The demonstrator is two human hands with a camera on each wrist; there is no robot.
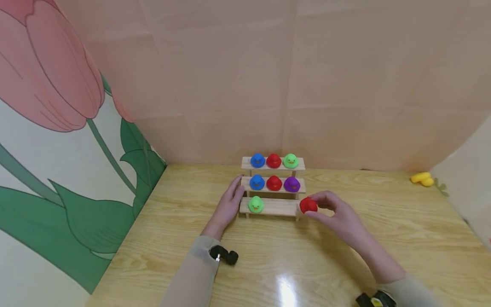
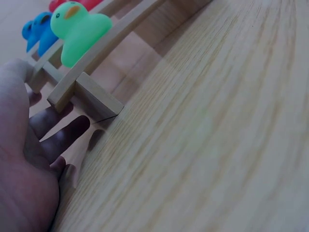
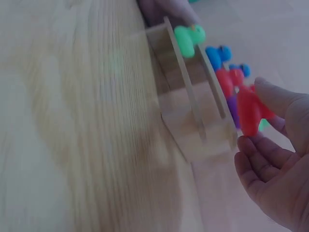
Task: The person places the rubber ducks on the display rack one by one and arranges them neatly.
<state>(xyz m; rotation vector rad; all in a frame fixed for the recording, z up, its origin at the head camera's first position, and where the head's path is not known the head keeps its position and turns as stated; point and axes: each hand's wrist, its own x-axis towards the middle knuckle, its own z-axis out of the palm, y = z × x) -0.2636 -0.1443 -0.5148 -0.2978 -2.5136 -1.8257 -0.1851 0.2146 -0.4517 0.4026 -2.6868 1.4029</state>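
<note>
A three-step wooden rack (image 1: 280, 207) stands on the table with small rubber ducks on it. Its top step bears a blue duck (image 1: 258, 160), a red one and a green one; the middle step has blue, red and a purple duck (image 1: 292, 184). On the lowest step a green duck (image 2: 77, 31) sits at the left end. My left hand (image 1: 229, 204) rests against the rack's left side, its fingers loosely extended. Between thumb and fingertips, my right hand (image 1: 341, 217) pinches another red duck (image 3: 251, 108), held at the right end of the lowest step.
Wood-grain table (image 1: 184, 192) surrounds the rack. A yellow object (image 1: 422, 178) lies at the far right by the wall. Behind the table hangs a plain pinkish cloth (image 1: 230, 85), and a wall with painted tulips (image 1: 57, 76) borders the left side.
</note>
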